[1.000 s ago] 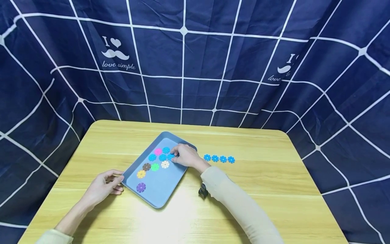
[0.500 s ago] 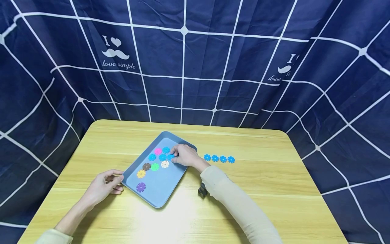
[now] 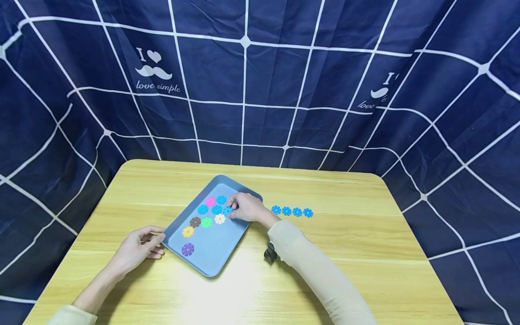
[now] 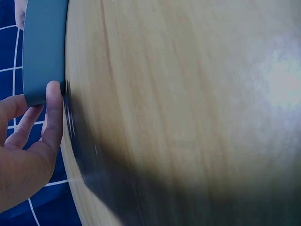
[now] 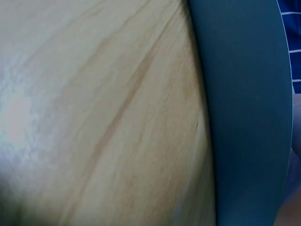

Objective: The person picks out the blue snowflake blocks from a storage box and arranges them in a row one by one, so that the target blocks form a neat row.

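In the head view, a blue-grey tray (image 3: pixel 215 243) lies at a slant on the table, holding several flat notched plastic discs. My left hand (image 3: pixel 136 250) grips its near left corner; the left wrist view shows the fingers (image 4: pixel 54 101) against the tray wall (image 4: pixel 44 52). Over the tray's right part, my right hand (image 3: pixel 248 207) curls its thumb and fingers on a blue disc (image 3: pixel 228 211), which they partly cover. Nearby lie another blue disc (image 3: pixel 217 209), a pink disc (image 3: pixel 211 201) and a cream disc (image 3: pixel 220 219). Only a sliver of that hand shows in the right wrist view.
Several blue discs (image 3: pixel 297 211) stand in a row on the wooden table (image 3: pixel 365 253), right of the tray. Lower in the tray are a green disc (image 3: pixel 206 222), an orange disc (image 3: pixel 188 231) and a purple disc (image 3: pixel 188 249). A dark checked curtain (image 3: pixel 268 122) encloses the table.
The right hand has shifted very slightly, and a bit more of the blue disc at its fingertips shows. The left hand and the tray look the same.
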A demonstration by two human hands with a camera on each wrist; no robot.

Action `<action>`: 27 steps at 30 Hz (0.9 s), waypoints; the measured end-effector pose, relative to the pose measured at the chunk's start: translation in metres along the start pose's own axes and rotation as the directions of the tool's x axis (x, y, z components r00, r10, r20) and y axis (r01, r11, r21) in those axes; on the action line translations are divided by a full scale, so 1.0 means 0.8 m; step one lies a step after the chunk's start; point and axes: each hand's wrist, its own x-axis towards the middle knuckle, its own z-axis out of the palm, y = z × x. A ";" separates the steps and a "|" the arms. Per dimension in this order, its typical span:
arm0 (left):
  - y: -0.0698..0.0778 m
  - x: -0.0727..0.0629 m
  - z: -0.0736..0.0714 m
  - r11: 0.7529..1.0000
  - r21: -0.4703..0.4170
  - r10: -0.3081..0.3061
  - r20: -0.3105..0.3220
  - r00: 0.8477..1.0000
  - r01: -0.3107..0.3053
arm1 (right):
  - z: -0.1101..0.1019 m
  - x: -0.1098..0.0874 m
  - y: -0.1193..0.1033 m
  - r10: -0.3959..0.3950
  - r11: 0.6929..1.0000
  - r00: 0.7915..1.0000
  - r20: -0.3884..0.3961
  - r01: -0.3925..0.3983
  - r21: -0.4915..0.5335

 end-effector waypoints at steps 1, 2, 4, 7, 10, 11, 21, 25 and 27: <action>0.000 0.000 0.000 1.000 0.001 -0.001 -0.001 1.000 0.001 | 0.000 0.000 0.000 -0.001 1.000 1.000 -0.002 0.001 0.004; -0.001 0.000 0.000 1.000 0.002 -0.001 0.001 1.000 0.001 | 0.000 -0.001 -0.001 -0.001 1.000 1.000 -0.004 0.001 0.005; -0.001 0.000 0.000 1.000 0.005 -0.001 0.001 1.000 0.001 | 0.000 -0.002 -0.002 0.000 1.000 1.000 -0.007 0.000 0.007; -0.002 0.000 0.000 1.000 0.005 -0.006 -0.001 1.000 0.006 | 0.000 -0.003 -0.003 0.001 1.000 1.000 -0.012 -0.001 0.019; -0.003 0.001 0.000 1.000 0.005 -0.007 -0.002 1.000 0.007 | 0.000 -0.003 -0.004 0.002 0.999 1.000 -0.019 -0.001 0.033; -0.003 0.001 0.000 1.000 0.004 -0.008 -0.003 1.000 0.008 | 0.000 -0.003 -0.004 0.002 0.999 1.000 -0.021 -0.001 0.038; -0.001 0.000 -0.001 1.000 0.000 0.006 0.001 1.000 -0.006 | -0.003 -0.005 -0.002 -0.042 0.997 0.999 -0.024 0.044 0.066; 0.000 0.000 -0.001 1.000 -0.001 0.005 0.002 1.000 -0.005 | -0.007 -0.007 -0.003 -0.070 0.994 0.997 -0.030 0.072 0.079; 0.000 0.000 -0.001 1.000 -0.001 0.004 0.004 1.000 -0.004 | -0.008 -0.008 -0.002 -0.077 0.993 0.996 -0.037 0.080 0.085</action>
